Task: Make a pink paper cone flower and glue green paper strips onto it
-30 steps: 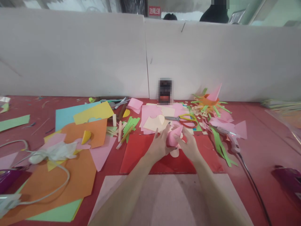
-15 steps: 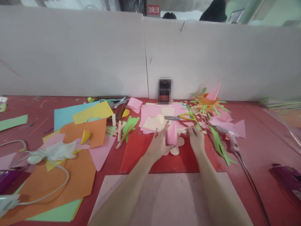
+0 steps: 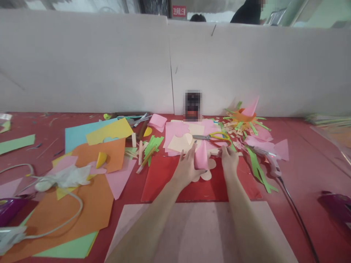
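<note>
My left hand (image 3: 185, 168) curls around a pink paper cone (image 3: 201, 156), its point upward. Under and beside the cone is a cream flower-shaped paper cutout (image 3: 206, 175), partly hidden, on a red board (image 3: 161, 182). To the right, the fingers of my right hand (image 3: 229, 157) are pinched at a cream paper strip (image 3: 214, 151), which shows on both sides of the hand. Just beyond both hands, scissors (image 3: 210, 137) with yellow handles lie on pink and cream paper sheets (image 3: 175, 128).
A hot glue gun (image 3: 273, 162) with a black cord lies right, near an orange and green paper piece (image 3: 246, 116). Orange sheets (image 3: 93, 204), a white cable (image 3: 78, 215) and green strips (image 3: 153, 144) are left. A white partition (image 3: 109, 65) stands behind; a pale board (image 3: 197, 226) is in front.
The view has shifted slightly. My left hand keeps its hold on the pink cone, which has barely moved; my right hand stays pinched, slightly turned.
</note>
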`<action>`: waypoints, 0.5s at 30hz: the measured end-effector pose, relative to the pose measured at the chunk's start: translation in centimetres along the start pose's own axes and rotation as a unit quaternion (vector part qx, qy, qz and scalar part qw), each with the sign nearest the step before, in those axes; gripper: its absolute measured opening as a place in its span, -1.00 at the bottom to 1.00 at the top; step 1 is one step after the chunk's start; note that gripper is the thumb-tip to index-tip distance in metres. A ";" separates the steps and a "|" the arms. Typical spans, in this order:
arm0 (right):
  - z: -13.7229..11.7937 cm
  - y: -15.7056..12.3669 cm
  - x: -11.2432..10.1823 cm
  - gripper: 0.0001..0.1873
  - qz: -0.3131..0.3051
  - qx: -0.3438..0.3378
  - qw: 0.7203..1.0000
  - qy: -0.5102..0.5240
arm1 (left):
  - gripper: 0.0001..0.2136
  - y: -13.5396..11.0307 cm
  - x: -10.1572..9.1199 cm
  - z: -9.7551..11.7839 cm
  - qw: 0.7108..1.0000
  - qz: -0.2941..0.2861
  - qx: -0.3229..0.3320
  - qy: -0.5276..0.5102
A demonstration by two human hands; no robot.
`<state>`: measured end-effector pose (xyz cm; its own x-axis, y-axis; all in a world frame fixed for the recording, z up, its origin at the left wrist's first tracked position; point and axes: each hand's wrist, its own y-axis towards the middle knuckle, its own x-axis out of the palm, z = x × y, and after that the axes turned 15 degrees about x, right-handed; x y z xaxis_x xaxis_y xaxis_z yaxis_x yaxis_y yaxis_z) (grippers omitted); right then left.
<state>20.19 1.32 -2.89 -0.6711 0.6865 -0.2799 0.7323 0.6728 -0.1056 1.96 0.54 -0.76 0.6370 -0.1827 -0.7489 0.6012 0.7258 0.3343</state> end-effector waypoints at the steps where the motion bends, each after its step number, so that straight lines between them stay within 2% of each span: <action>1: -0.4 -0.5 0.0 -0.60 -0.004 -0.005 1.000 0.005 | -0.06 0.0 0.1 0.0 1.000 0.002 0.000 0.007; 6: -3.1 -3.5 0.3 -0.61 -0.109 -0.140 0.982 0.069 | -0.05 0.1 0.6 -0.4 1.000 0.010 -0.001 0.030; 10: -3.9 -5.1 0.9 -0.72 -0.196 -0.233 0.952 0.037 | -0.03 0.1 0.8 -0.6 0.998 0.034 -0.010 0.045; 12: -3.7 -5.4 1.2 -0.74 -0.203 -0.242 0.949 0.020 | -0.02 0.1 0.8 -0.7 0.998 0.042 -0.021 0.044; 15: -3.4 -5.0 1.4 -0.74 -0.200 -0.199 0.959 0.030 | -0.05 0.2 0.3 -0.8 0.999 0.046 -0.008 0.006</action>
<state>15.16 -0.15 0.46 -0.9037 0.3574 -0.2358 0.3203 0.9297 0.1818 1.86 1.14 -1.44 0.6833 -0.1063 -0.7223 0.5325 0.7494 0.3935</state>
